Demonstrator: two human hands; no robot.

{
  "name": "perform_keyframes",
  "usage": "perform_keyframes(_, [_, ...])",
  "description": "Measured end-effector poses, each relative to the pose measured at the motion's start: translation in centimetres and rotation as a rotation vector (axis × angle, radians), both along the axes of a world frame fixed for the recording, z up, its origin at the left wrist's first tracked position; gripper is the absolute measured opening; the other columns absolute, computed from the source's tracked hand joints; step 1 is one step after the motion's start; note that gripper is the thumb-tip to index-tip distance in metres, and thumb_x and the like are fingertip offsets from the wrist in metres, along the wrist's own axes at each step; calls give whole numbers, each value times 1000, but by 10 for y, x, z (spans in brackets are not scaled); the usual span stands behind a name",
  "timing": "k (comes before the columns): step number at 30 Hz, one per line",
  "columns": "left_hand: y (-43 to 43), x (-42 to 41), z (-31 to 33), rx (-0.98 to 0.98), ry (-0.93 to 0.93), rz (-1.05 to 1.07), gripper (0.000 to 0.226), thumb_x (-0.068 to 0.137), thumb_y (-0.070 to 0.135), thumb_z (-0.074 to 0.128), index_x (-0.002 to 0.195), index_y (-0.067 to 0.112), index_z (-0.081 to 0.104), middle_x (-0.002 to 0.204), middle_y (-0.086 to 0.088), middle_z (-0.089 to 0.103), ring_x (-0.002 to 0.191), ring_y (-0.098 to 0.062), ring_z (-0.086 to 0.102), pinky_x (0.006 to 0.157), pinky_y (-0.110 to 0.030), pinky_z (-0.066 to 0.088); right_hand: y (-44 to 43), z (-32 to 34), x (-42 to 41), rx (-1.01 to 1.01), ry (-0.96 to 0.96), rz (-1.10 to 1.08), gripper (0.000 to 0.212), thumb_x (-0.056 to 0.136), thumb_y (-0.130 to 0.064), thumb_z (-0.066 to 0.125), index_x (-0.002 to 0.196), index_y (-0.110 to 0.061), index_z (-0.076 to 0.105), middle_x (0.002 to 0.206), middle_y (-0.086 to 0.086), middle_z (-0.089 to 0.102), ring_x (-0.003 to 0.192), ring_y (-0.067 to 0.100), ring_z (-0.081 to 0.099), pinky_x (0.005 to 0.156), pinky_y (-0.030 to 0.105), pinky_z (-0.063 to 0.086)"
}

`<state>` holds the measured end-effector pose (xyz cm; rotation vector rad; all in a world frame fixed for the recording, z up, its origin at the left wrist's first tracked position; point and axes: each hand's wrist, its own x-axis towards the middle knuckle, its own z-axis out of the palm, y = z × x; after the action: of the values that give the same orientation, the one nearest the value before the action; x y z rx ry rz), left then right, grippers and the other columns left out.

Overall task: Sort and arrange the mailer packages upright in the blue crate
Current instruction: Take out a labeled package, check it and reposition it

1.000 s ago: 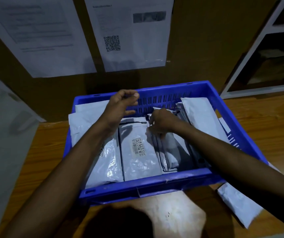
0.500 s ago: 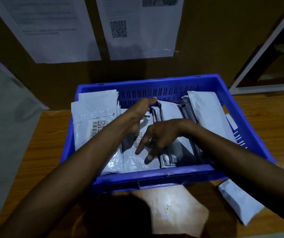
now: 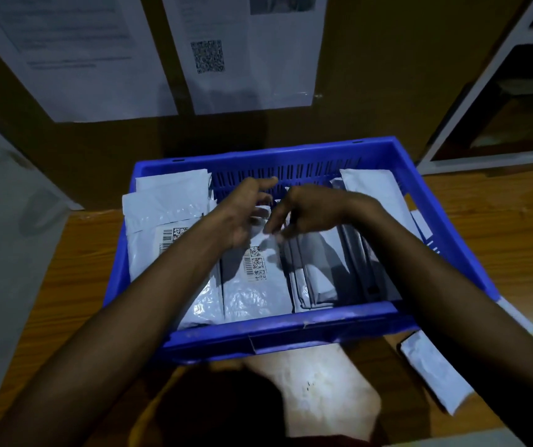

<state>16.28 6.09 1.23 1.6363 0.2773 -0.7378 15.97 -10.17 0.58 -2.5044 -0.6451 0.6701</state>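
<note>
The sorting is midway: the person is thumbing through the mailers in the blue crate, separating them so that each can be stood on edge. The left hand hovers with fingers loosely spread and pointing at the crate's far wall, holding nothing that can be made out. The right hand sits just beside it, almost touching, fingers bent downward onto the top edges of the packs. Motion blur hides whether those fingertips pinch an edge or only rest on it.

Directly under both hands lies the labelled mailer, leaning back rather than upright. Outward of the left hand a stack of mailers slumps against the crate's side wall, and outward of the right hand a white mailer leans the other way, with darker packs between it and that hand. A loose mailer lies on the table outside the crate, below the right forearm.

The next move probably calls for a firm grip on one top edge, tilting that pack upright while the other hand braces its neighbours against sliding.

Half a second ago the right hand was lower on the mailer faces, fingers splayed. It has since risen to meet the left.
</note>
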Motion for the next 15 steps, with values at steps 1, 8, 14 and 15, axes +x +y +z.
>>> perform_keyframes(1, [-2, -1, 0, 11, -30, -49, 32, 100, 43, 52, 106, 14, 66, 109, -7, 66, 105, -23, 58, 71, -36, 38, -6, 3, 2, -19, -126, -48, 28, 89, -14, 77, 114, -25, 80, 106, -9, 77, 77, -13, 63, 73, 3, 39])
perform_keyframes(8, [-8, -11, -8, 169, -216, -246, 19, 99, 25, 58, 111, 13, 67, 112, -7, 67, 105, -22, 61, 96, -48, 53, -38, -5, 10, -187, -314, -128, 51, 80, 5, 70, 114, -33, 78, 127, -1, 68, 117, 26, 56, 88, 40, 49])
perform_keyframes(14, [-13, -19, -18, 230, -211, -355, 12, 92, 23, 72, 97, 15, 64, 109, -10, 68, 99, -24, 64, 89, -45, 57, -31, -18, 12, -576, -225, -9, 67, 81, -13, 80, 133, -50, 61, 159, -6, 31, 141, 30, 24, 111, 52, 29])
perform_keyframes(15, [-15, -20, -19, 232, -207, -365, 12, 92, 22, 73, 92, 16, 63, 106, -10, 67, 95, -23, 62, 85, -42, 58, -29, -18, 13, -585, -219, -4, 66, 79, -15, 83, 131, -49, 62, 160, -5, 29, 143, 30, 22, 112, 52, 27])
